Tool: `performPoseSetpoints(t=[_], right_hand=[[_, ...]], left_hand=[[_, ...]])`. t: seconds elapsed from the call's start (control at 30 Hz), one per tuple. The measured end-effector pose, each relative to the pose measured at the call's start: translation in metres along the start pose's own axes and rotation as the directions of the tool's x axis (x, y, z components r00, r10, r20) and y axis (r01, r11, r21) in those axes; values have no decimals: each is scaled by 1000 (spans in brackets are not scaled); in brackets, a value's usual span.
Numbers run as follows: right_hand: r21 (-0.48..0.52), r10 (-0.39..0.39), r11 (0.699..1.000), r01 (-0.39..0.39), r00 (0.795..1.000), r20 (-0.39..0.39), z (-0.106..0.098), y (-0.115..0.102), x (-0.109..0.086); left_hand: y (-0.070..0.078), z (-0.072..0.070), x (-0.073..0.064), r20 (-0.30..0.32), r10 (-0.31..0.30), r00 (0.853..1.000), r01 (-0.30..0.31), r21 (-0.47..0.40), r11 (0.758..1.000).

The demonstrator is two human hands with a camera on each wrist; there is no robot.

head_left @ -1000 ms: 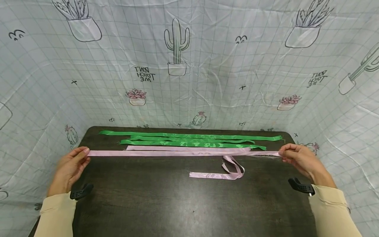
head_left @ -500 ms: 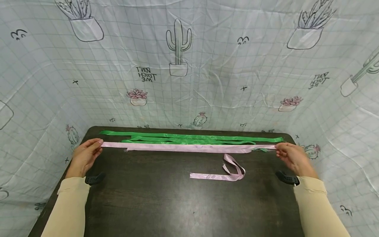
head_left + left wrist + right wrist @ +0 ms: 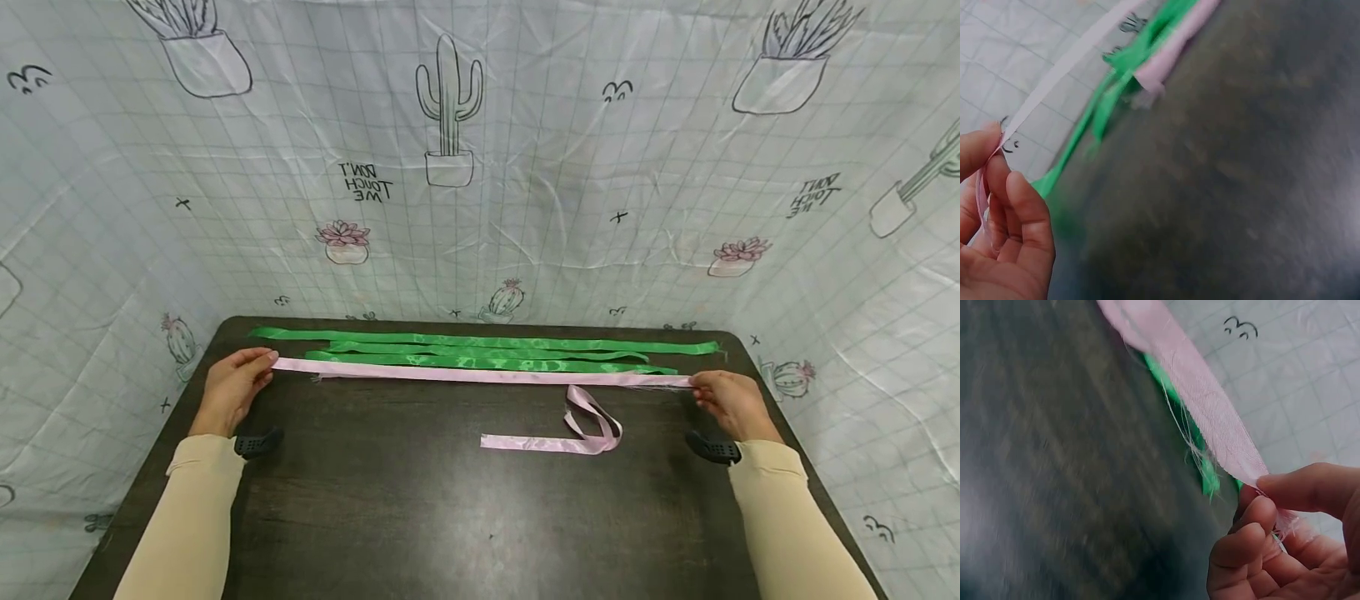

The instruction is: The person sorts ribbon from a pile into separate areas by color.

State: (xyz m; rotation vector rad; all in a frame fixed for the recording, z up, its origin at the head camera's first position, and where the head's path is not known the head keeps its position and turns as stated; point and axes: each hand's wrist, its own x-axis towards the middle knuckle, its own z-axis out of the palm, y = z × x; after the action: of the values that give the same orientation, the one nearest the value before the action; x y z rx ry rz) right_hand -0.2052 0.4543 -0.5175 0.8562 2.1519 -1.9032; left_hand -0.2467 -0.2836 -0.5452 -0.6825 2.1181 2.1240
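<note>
A pink satin ribbon (image 3: 450, 374) is stretched straight between both hands. At its left end my left hand (image 3: 234, 387) pinches it between thumb and forefinger, and a short tail (image 3: 982, 197) of it hangs inside the fingers. My right hand (image 3: 731, 402) pinches the other end, where a frayed tip (image 3: 1285, 522) sticks out past the thumb. Loose threads (image 3: 1192, 449) trail from the held ribbon's edge. Another pink ribbon (image 3: 1172, 59) lies on the table, mostly hidden under the held one in the head view. Just behind are several green ribbons (image 3: 480, 341), laid out lengthwise.
A third pink ribbon (image 3: 536, 443) lies folded in a loop nearer the person on the dark table (image 3: 375, 517). A white cloth (image 3: 555, 150) printed with cacti hangs around the back and sides. Black wrist mounts (image 3: 258, 443) jut inward from both sleeves.
Both hands have moved inward and away from the body, carrying the taut pink ribbon toward the green ones. It now covers most of the pink ribbon on the table. The looped ribbon stays put.
</note>
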Motion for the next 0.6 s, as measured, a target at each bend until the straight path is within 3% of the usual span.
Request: performPoseSetpoints(t=[0.3,0.6], right_hand=[[-203,3,979,4,999,35,-9,13,1],[-212,-1,977,14,998,64,-12,16,-3]], left_hand=[[-12,1,0,25,56,998,-59,184,981],[-16,1,1,15,103,995,-102,351,931]])
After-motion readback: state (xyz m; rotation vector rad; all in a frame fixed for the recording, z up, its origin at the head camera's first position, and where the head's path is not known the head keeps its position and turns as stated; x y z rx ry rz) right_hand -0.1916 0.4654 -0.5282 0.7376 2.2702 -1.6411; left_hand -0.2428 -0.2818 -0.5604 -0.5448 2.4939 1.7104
